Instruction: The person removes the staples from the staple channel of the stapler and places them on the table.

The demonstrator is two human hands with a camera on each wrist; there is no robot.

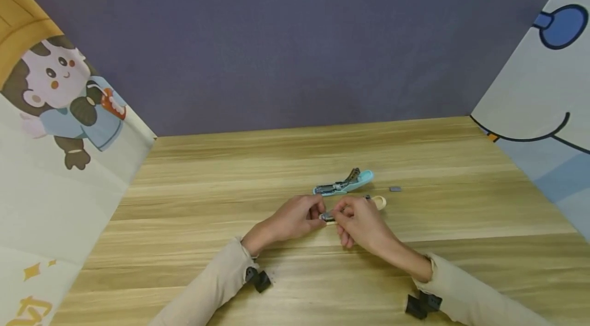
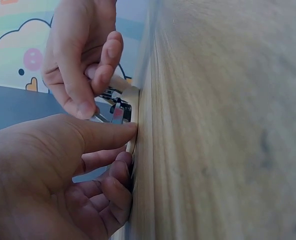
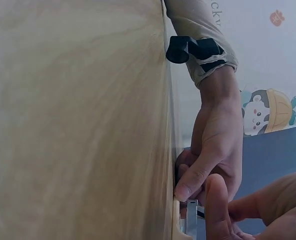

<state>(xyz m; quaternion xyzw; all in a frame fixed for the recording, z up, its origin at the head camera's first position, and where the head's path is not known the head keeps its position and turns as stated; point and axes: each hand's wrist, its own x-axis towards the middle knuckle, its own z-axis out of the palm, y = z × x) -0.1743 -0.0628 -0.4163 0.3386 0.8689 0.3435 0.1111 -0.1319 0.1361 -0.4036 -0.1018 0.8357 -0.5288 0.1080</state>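
Observation:
A cream stapler (image 1: 380, 202) lies opened out on the table, its metal magazine (image 2: 118, 114) exposed. My left hand (image 1: 295, 217) grips the stapler's front end, thumb on the cream edge and fingers curled at the other side. Just above the magazine, my right hand (image 1: 364, 223) pinches a thin grey strip of staples (image 2: 101, 118) between thumb and finger. In the right wrist view, the metal channel (image 3: 192, 217) shows between both hands. The right hand hides much of the stapler's middle in the head view.
Behind the hands lies a teal stapler (image 1: 343, 186), also opened, with its metal part raised. A small grey staple strip (image 1: 395, 189) rests on the wooden table (image 1: 230, 172) to the right. A dark panel (image 1: 295, 49) stands along the back; printed panels flank both sides.

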